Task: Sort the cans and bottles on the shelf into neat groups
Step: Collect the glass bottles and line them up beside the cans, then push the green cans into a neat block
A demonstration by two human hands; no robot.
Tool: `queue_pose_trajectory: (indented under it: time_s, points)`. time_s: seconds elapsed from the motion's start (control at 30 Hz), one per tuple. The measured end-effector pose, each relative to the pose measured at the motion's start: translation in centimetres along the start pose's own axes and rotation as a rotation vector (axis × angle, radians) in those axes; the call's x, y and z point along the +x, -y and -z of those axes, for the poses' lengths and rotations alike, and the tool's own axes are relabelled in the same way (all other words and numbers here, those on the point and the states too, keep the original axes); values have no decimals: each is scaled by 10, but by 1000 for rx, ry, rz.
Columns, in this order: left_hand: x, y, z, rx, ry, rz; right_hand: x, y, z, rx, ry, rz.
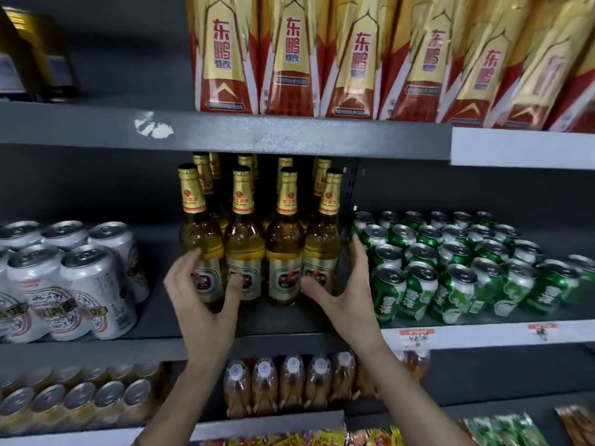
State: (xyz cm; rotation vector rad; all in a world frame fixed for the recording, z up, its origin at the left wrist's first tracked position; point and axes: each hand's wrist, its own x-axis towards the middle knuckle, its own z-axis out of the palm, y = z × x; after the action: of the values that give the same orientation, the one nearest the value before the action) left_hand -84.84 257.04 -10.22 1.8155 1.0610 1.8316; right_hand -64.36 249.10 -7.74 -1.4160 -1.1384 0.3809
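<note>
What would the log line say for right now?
left hand: open at leftmost bottle | right hand: open at rightmost bottle | green cans: grouped right

Counts, by place in frame:
- Centre: beer bottles (244, 239), four in front row; at least four necks behind, exact number unclear.
- Left: white cans (87, 278), about six visible.
- Right: green cans (450, 262), over twenty.
- Top: seven red-gold bottles (289, 59).
- Bottom centre: five orange drink bottles (293, 381).

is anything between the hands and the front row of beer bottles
Nothing visible. The left hand sits at the leftmost front beer bottle, the right hand at the rightmost bottle.
</note>
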Motion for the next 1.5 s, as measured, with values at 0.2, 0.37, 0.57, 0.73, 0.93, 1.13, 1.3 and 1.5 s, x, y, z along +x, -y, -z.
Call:
queue_pose_trajectory:
  time_s: [0.2, 0.37, 0.57, 0.73, 0.93, 1.13, 1.3, 1.5]
  points:
    - [-15, -51, -48, -291, 264, 68, -14, 18, 60, -64, -55, 18]
    - [-35, -92, -109, -334, 405, 102, -10, 13, 139, -110, -158, -5]
    - [-55, -120, -178, -338, 389, 147, 6, -18, 247, -102, -262, -15]
    - [-68, -136, -220, -278, 278, 224, 24, -51, 330, -68, -257, -15]
    - [-73, -141, -237, -171, 154, 290, 55, -89, 398, -5, -255, -58]
    - [-75, -135, -238, -118, 96, 317, 75, -122, 442, -8, -344, -102]
    - [-74, -129, -246, -159, 123, 364, 75, -151, 462, 17, -494, -224]
    - [-83, -115, -253, -203, 144, 430, 70, -170, 452, 111, -475, -358]
